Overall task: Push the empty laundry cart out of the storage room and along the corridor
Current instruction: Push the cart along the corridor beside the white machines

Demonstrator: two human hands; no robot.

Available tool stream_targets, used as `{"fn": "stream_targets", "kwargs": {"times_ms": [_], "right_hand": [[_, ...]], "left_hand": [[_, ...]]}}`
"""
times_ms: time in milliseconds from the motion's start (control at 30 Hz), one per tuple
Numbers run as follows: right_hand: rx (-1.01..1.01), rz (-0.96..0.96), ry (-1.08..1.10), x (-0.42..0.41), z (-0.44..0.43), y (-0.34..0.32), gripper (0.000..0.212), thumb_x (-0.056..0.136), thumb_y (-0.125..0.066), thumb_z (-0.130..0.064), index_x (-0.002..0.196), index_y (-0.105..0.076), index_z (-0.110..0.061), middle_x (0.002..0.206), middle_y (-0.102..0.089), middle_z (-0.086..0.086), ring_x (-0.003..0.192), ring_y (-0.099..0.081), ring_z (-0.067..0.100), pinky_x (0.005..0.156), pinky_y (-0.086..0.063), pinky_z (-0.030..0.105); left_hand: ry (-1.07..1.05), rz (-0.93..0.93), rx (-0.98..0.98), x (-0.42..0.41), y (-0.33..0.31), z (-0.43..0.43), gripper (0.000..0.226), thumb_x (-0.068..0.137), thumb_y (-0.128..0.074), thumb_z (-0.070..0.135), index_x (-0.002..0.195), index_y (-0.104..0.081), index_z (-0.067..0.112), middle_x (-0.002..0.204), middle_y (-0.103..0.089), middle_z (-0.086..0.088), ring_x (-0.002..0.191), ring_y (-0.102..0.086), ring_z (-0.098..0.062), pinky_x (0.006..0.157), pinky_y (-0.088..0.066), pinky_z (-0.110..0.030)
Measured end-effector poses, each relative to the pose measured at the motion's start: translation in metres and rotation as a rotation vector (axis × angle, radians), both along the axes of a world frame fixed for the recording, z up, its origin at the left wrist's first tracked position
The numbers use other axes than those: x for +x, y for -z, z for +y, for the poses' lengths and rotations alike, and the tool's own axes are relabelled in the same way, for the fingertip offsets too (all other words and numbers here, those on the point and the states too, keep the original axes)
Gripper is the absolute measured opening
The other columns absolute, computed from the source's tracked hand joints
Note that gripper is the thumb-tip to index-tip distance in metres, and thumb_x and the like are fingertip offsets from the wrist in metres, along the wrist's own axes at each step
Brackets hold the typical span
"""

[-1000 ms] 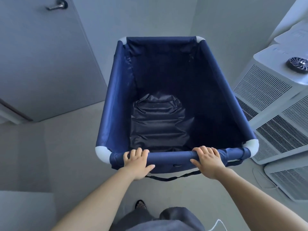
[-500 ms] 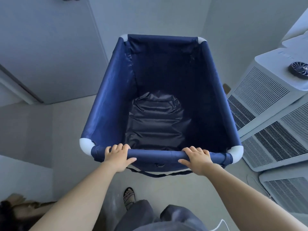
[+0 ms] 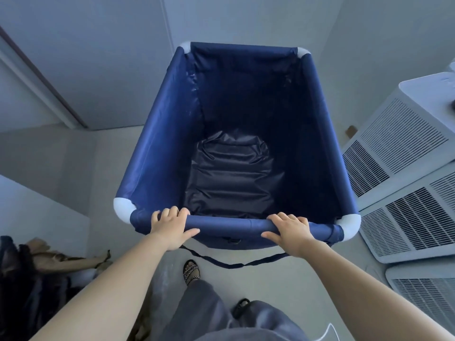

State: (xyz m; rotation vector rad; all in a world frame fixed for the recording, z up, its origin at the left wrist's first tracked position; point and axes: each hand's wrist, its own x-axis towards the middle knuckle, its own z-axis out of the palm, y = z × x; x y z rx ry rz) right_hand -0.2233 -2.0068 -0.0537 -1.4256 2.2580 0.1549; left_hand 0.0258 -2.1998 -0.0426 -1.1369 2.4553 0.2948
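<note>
A navy fabric laundry cart [image 3: 160, 153] with white corner caps stands in front of me, its dark liner bare inside. My left hand [image 3: 170, 227] grips the near top rail toward its left end, fingers curled over the bar and thumb below. My right hand [image 3: 288, 231] grips the same rail toward its right end. A dark strap [image 3: 234, 264] hangs in a loop under the rail.
A grey door [image 3: 86, 57] stands ahead on the left, its frame edge slanting down to the floor. Stacked white louvred units [image 3: 406, 188] crowd the right side, close to the cart. Dark and tan bags [image 3: 37, 267] lie at lower left. Pale floor [image 3: 73, 168] runs left of the cart.
The cart's near end has swung left, and the door has slid up and left until its handle left the view. Bags appeared at lower left. Both hands kept their grip.
</note>
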Motion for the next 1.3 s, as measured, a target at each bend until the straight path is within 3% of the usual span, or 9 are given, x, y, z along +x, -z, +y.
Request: {"fn": "stream_targets", "kwargs": {"times_ms": [367, 733, 967, 1300], "right_hand": [[-0.029, 0.056, -0.014, -0.019, -0.014, 0.0, 0.054, 0.089, -0.03, -0.064, 0.131, -0.038, -0.032, 0.121, -0.05, -0.007, 0.11, -0.047, 0.02, 0.098, -0.028, 0.036], [0.049, 0.131, 0.019, -0.048, -0.075, -0.002, 0.054, 0.091, -0.028, -0.063, 0.133, -0.035, -0.03, 0.121, -0.048, -0.003, 0.11, -0.046, 0.021, 0.1, -0.028, 0.036], [0.149, 0.214, 0.013, -0.063, -0.122, -0.008, 0.057, 0.093, -0.025, -0.06, 0.135, -0.031, -0.022, 0.124, -0.049, 0.002, 0.111, -0.048, 0.024, 0.101, -0.031, 0.034], [0.154, 0.272, 0.12, -0.082, -0.176, -0.009, 0.06, 0.092, -0.025, -0.061, 0.137, -0.029, -0.02, 0.123, -0.047, 0.002, 0.112, -0.047, 0.023, 0.1, -0.033, 0.033]], "left_hand": [[-0.013, -0.122, 0.078, -0.022, -0.001, -0.011, 0.058, 0.089, -0.032, 0.063, 0.13, -0.028, 0.022, 0.13, -0.039, -0.007, 0.12, -0.035, -0.026, 0.106, -0.022, -0.043], [0.028, -0.059, 0.123, -0.056, 0.002, -0.078, 0.054, 0.089, -0.032, 0.061, 0.127, -0.031, 0.023, 0.125, -0.038, -0.004, 0.118, -0.034, -0.025, 0.104, -0.02, -0.043], [0.183, 0.144, 0.132, -0.064, 0.005, -0.137, 0.042, 0.095, -0.034, 0.046, 0.133, -0.03, 0.029, 0.128, -0.04, 0.005, 0.12, -0.034, -0.02, 0.104, -0.019, -0.039], [0.279, 0.137, 0.153, -0.104, 0.006, -0.208, 0.041, 0.096, -0.032, 0.043, 0.134, -0.028, 0.029, 0.13, -0.038, 0.005, 0.121, -0.033, -0.021, 0.104, -0.019, -0.04]]}}
